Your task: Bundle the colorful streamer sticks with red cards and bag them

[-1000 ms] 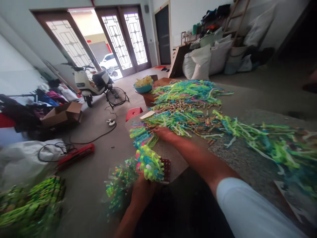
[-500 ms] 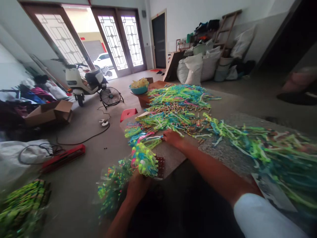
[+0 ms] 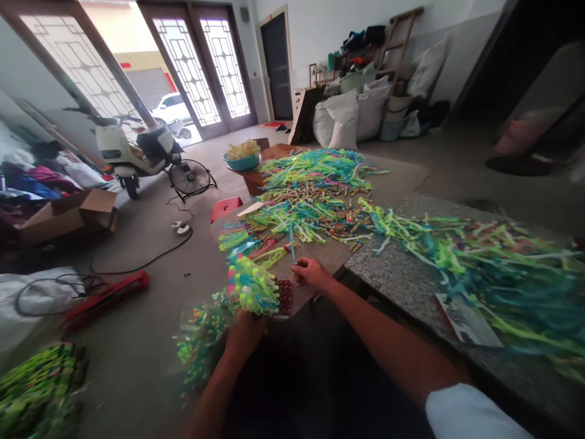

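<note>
My left hand is closed around a thick bundle of looped cords, mostly yellow-green with some blue and pink. The loops stick up above the fist. To the right, my right hand pinches the lower end of a thin blue cord, which stands up from the fingertips toward the pile. Between the hands, a dark red perforated piece lies at the table edge. Just beyond is a heap of cords with small striped tubes on the table. A clear bag of green and multicoloured pieces is left of my left hand.
More cords spread over a speckled stone slab at right, beside a printed card. A blue basin, a red stool, a fan and a scooter stand farther off. Green bundles lie lower left.
My right hand has drawn back from the heap toward me, and a blue cord now stands up from its fingers. My left hand keeps its bundle. The whole view has shifted slightly.
</note>
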### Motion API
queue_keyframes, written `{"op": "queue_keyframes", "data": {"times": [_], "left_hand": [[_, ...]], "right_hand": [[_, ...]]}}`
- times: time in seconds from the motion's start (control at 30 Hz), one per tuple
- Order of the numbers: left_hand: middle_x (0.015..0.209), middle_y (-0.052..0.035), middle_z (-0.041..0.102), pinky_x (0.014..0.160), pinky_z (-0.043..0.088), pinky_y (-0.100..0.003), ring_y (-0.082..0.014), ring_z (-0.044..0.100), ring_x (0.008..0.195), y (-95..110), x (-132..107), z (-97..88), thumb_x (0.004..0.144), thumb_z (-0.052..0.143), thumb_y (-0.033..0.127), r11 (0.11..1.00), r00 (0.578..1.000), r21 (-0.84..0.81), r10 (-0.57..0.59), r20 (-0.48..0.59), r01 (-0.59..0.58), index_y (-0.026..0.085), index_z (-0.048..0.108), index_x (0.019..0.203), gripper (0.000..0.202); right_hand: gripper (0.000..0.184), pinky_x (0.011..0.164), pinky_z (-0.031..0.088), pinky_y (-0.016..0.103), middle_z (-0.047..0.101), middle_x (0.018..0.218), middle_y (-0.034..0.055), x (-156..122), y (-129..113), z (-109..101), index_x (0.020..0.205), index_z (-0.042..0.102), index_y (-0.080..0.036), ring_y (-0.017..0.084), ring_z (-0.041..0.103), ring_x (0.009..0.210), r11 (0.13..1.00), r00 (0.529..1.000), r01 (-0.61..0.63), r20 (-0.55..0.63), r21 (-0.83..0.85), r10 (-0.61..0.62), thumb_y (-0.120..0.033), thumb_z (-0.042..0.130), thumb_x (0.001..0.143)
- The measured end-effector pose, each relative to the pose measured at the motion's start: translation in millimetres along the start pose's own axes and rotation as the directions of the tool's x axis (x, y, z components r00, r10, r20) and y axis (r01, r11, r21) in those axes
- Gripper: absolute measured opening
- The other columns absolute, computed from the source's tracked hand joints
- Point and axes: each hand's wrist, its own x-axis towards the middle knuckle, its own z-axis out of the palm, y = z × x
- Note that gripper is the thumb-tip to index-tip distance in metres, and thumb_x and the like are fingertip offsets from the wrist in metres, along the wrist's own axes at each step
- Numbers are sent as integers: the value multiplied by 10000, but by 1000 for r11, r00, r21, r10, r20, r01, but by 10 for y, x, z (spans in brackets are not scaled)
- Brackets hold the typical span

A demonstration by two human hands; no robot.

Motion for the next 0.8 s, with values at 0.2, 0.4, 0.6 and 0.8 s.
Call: {"op": "queue_keyframes", "data": {"times": [0.2,0.4,0.6,0.8], "left_hand": [[842,-111,758,662,356,-262,-230,720,875,-11,-6,3,945,613,353,996,998,61,-60,20,58,138,776,966,271],[848,-114,754,635,326,-274,-226,716,819,-22,7,22,920,642,367,992,996,95,-85,0,84,140,772,937,262],[614,-23,625,596,275,-269,-135,572,597,50,-7,-8,930,614,338,997,999,64,-46,9,45,139,716,722,305],[664,-19,627,615,291,-256,-142,576,665,-3,-4,35,914,652,363,998,998,37,-52,-44,53,160,703,773,252]], "right_hand": [[133,761,562,276,740,784,2,-126,64,170,934,658,-174,172,714,776,979,979,194,78,-70,-188,-297,673,886],[246,825,479,260,774,1004,53,-190,72,208,1041,755,-147,198,698,958,827,916,374,30,-420,-399,-336,729,886],[209,815,415,246,740,1000,71,-230,-21,220,999,729,-149,176,652,947,568,856,475,202,-672,-476,-348,670,975],[216,775,384,249,738,1034,104,-232,-176,218,1055,706,-148,189,667,970,343,858,478,347,-808,-378,-341,619,1011]]}}
